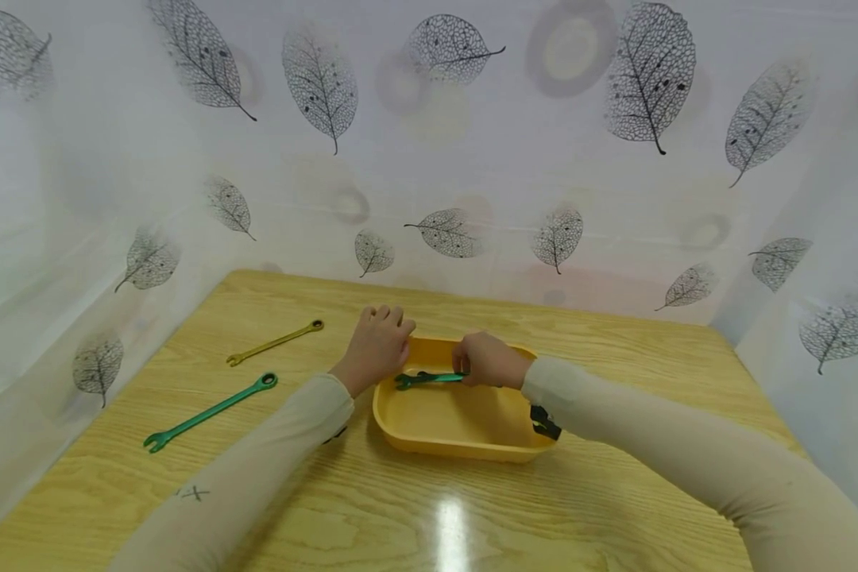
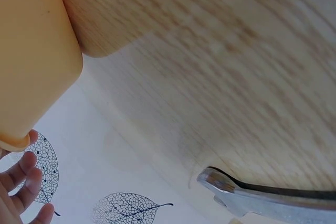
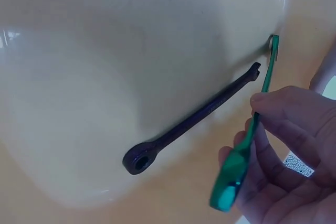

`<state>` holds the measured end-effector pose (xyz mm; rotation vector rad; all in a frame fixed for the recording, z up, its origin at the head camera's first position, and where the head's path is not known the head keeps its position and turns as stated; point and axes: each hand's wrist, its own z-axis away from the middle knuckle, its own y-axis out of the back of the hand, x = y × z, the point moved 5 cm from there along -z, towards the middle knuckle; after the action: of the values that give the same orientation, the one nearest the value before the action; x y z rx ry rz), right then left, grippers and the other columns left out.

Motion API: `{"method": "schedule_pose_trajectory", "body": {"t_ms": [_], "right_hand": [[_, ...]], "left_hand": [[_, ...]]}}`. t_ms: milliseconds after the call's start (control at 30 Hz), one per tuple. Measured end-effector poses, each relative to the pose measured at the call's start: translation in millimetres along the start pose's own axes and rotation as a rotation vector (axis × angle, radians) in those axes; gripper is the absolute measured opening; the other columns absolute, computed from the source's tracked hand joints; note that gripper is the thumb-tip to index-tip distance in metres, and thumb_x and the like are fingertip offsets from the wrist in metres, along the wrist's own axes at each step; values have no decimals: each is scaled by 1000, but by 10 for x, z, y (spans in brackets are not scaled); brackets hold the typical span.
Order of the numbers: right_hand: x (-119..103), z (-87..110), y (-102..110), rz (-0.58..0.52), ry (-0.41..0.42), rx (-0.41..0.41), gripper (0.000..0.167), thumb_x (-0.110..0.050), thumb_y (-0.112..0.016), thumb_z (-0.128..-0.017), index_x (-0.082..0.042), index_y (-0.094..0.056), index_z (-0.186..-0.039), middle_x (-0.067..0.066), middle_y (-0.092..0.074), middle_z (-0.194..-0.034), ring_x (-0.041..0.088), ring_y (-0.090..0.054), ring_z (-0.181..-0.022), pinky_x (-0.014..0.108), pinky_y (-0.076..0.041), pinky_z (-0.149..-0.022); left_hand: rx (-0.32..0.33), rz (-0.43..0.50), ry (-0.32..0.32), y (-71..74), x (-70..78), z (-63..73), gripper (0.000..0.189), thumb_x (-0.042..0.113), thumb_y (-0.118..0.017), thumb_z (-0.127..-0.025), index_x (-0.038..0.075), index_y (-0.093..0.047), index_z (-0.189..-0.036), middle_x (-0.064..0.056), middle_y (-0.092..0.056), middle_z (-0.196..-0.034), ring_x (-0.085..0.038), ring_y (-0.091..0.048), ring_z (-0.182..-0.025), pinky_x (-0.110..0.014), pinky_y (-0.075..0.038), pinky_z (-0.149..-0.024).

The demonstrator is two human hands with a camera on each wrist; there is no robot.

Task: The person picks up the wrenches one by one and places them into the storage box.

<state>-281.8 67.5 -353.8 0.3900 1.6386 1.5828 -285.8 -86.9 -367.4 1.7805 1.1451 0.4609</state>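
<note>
In the head view, my right hand [image 1: 492, 360] reaches into a yellow plastic tray [image 1: 465, 450] and pinches a green wrench [image 1: 432, 379] between thumb and fingers. The right wrist view shows the green wrench tilted, its open end by the tray wall and its ring end toward the palm. A dark purple combination wrench [image 3: 197, 116] lies on the tray floor beside it. My left hand [image 1: 377, 347] grips the tray's far left corner, and its fingers [image 2: 29, 182] curl at the rim in the left wrist view; the thumb is hidden.
Left of the tray, a larger green wrench [image 1: 210, 411] and a smaller yellow one [image 1: 275, 343] lie on the wooden table [image 1: 314, 500]. A black object [image 1: 546, 423] shows under the right cuff. A leaf-print curtain [image 1: 486, 175] hangs behind the table.
</note>
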Motion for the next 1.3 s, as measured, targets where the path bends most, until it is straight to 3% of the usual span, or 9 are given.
{"method": "schedule_pose_trajectory", "body": {"t_ms": [333, 1300], "right_hand": [[23, -47, -93, 54, -8, -37, 11, -2, -77, -72, -4, -73, -82, 6, -70, -79, 12, -60, -67, 25, -51, -62], [109, -102, -241, 27, 52, -44, 6, -1, -73, -75, -5, -72, -79, 7, -70, -76, 9, -58, -60, 25, -51, -60]], "left_hand": [[-12, 5, 10, -1, 5, 10, 13, 18, -59, -86, 12, -64, -96, -8, -59, -91, -26, -55, -84, -44, -45, -83], [-55, 6, 20, 0, 0, -18, 16, 19, -58, -87, 13, -64, -100, -8, -58, -93, -25, -54, -86, -44, -45, -84]]}}
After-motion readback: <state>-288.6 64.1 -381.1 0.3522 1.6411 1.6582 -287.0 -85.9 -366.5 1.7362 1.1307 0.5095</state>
